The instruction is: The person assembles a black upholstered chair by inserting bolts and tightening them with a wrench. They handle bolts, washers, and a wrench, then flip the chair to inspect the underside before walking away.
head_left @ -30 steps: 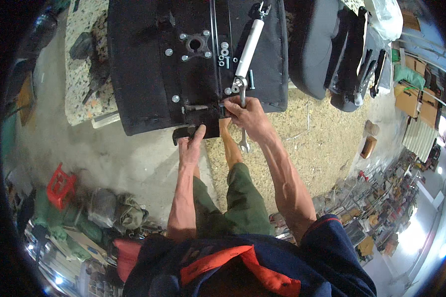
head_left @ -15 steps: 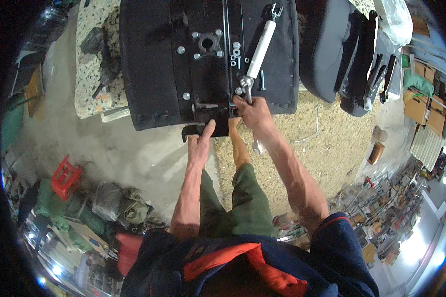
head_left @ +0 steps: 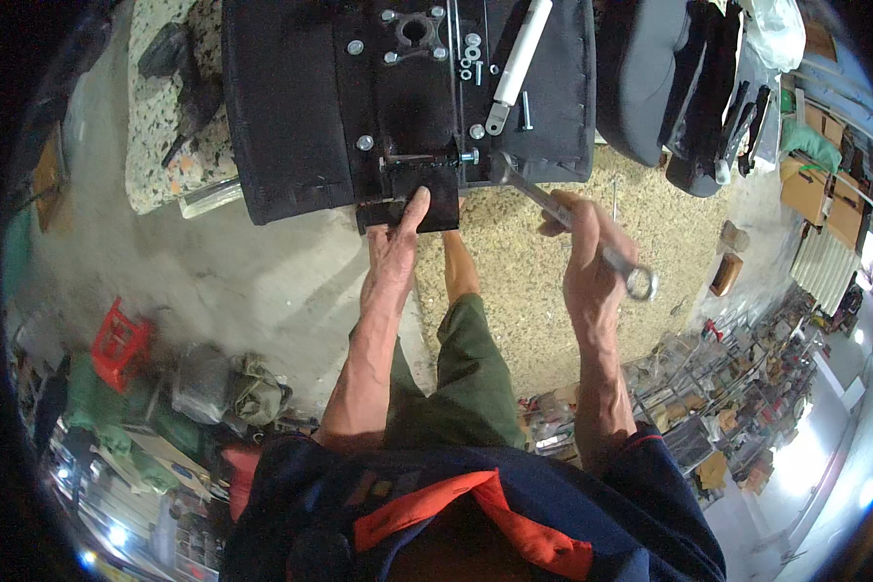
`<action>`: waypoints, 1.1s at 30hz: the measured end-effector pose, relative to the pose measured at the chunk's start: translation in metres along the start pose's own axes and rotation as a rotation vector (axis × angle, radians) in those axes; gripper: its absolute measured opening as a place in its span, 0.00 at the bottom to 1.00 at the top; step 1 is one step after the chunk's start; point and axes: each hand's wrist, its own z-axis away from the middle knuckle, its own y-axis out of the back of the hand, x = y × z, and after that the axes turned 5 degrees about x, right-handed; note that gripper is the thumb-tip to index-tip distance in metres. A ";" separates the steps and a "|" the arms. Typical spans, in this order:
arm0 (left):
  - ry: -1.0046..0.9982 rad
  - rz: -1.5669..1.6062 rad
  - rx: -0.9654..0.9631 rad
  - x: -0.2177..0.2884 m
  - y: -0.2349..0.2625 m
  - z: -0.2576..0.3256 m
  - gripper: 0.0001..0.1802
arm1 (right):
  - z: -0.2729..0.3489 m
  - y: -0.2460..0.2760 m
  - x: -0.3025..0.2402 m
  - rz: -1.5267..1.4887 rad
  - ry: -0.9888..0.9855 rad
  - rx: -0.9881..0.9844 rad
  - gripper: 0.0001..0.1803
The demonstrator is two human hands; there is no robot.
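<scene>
I observe moderate light, white glare at lower right; black padded panel (head_left: 291,116) reads dark; wrench (head_left: 540,198) blurred; outer edges bowed, corners black.

A workshop: wrench (head_left: 537,196), boxes (head_left: 813,190) and clutter (head_left: 689,412) show it. Bolts (head_left: 527,112) lie inside the panel's (head_left: 296,116) right edge.
</scene>
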 end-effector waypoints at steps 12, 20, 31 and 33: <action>0.145 0.206 0.173 0.003 -0.015 -0.007 0.25 | 0.028 -0.040 0.043 0.018 0.416 0.102 0.21; 0.228 0.086 0.228 -0.001 -0.012 -0.007 0.24 | 0.023 -0.046 0.041 -0.011 0.429 0.089 0.18; 0.130 0.183 0.167 0.002 -0.015 -0.007 0.30 | -0.093 -0.063 -0.013 0.217 0.456 0.013 0.24; 0.129 0.176 0.134 -0.001 -0.012 -0.008 0.31 | -0.144 -0.093 -0.035 0.249 0.253 -0.150 0.32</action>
